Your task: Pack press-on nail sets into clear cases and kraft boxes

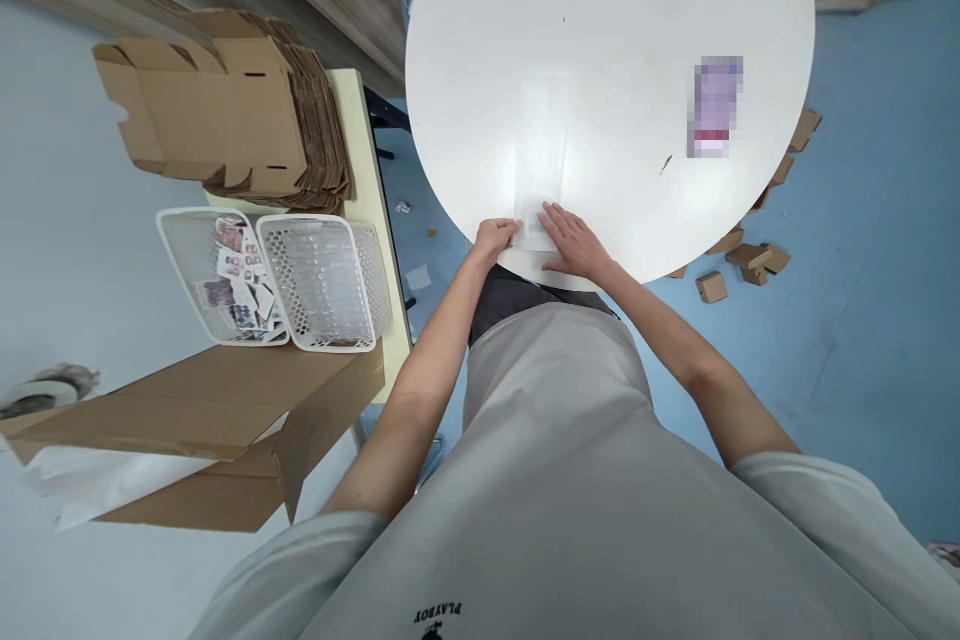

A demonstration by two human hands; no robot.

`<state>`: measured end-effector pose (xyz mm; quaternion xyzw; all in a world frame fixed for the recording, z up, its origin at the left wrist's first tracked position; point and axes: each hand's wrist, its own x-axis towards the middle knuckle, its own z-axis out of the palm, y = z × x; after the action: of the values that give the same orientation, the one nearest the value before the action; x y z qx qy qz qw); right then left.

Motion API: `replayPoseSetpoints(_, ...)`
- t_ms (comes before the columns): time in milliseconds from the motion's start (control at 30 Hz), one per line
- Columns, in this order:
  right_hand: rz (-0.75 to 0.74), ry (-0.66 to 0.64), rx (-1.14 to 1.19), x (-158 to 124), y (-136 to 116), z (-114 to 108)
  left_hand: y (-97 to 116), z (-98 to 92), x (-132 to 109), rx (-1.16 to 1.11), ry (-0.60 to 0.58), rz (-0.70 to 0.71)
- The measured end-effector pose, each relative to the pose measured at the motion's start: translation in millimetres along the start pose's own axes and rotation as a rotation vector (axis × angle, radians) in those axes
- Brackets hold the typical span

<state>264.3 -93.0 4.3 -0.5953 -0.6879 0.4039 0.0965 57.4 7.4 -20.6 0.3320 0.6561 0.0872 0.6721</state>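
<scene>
A clear, thin plastic sheet or bag (pixel 540 160) lies flat on the round white table (pixel 615 10), reaching close to the near edge. My left hand (pixel 495 238) is closed at its lower left edge, fingers pressed together on the plastic. Spread fingers of my right hand (pixel 576 242) rest flat on its lower right part. A blurred purple item (pixel 716 107) lies at the right side of the table, away from both hands.
On a side table (pixel 352 120) at left are stacked flat cardboard boxes (pixel 217 110), a white basket (pixel 319 280) of clear plastic pieces and another basket (pixel 240 275) with printed cards. An open carton (pixel 180 410) is below them. Small brown boxes (pixel 711 287) lie on the floor at right.
</scene>
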Motion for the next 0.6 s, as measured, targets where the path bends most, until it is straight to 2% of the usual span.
replayPoseSetpoints(100, 0.012, -0.017, -0.040, 7.8, 7.9, 8.5, 2.1, -1.2, 2.6, 0.075, 0.000, -0.003)
replayPoseSetpoints(200, 0.037, -0.008, -0.040, 13.5, 13.5, 12.7, 5.8, -3.1, 2.8, 0.340, 0.027, 0.045)
replayPoseSetpoints(267, 0.037, -0.008, -0.042, 14.5, 14.0, 11.9, 10.3, -2.3, 0.5, 0.581, 0.112, 0.170)
replayPoseSetpoints(333, 0.037, -0.010, -0.041, 14.2, 12.7, 9.2, 16.5, 1.2, -3.3, 0.762, 0.157, 0.402)
replayPoseSetpoints(367, 0.037, -0.010, -0.039, 14.1, 11.7, 7.4, 20.1, 3.9, -5.2, 0.815, 0.129, 0.528)
replayPoseSetpoints(433, 0.039, -0.010, -0.037, 14.2, 10.0, 3.8, 27.2, 9.4, -8.2, 0.880, -0.026, 0.702)
replayPoseSetpoints(500, 0.038, -0.012, -0.043, 14.8, 9.5, 0.4, 33.0, 13.0, -9.5, 0.922, -0.171, 0.735)
replayPoseSetpoints(600, 0.046, -0.019, -0.043, 16.4, 11.0, -3.9, 36.9, 11.3, -9.6, 0.900, -0.219, 0.685)
